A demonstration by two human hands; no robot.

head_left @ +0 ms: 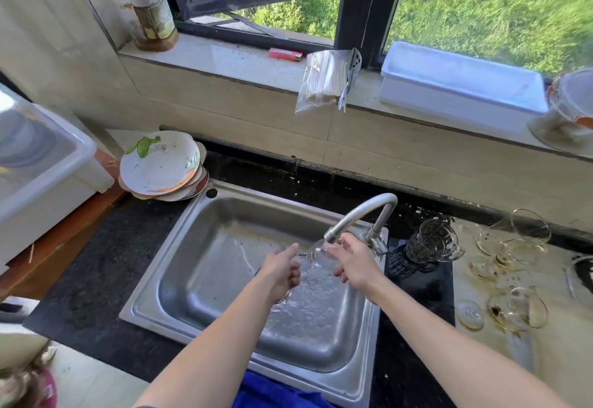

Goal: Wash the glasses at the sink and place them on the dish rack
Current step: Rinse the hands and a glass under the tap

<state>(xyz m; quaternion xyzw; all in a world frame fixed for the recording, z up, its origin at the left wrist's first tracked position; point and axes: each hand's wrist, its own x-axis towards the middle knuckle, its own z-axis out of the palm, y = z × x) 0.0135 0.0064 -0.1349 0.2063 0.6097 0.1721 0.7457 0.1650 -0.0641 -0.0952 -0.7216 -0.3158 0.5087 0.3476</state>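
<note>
- Left hand [282, 271] and right hand [353, 263] both grip a glass [313, 256] under the tap [362, 215].
- Rinse well: rotate it so every side is reached; wet glass slips.

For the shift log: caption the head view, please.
At the steel sink, left hand and right hand hold a clear glass under the running faucet; stained glasses wait right.

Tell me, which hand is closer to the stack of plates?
The left. The left hand is over the sink, down and right of the stack of plates; the right hand is farther right, by the faucet.
</note>
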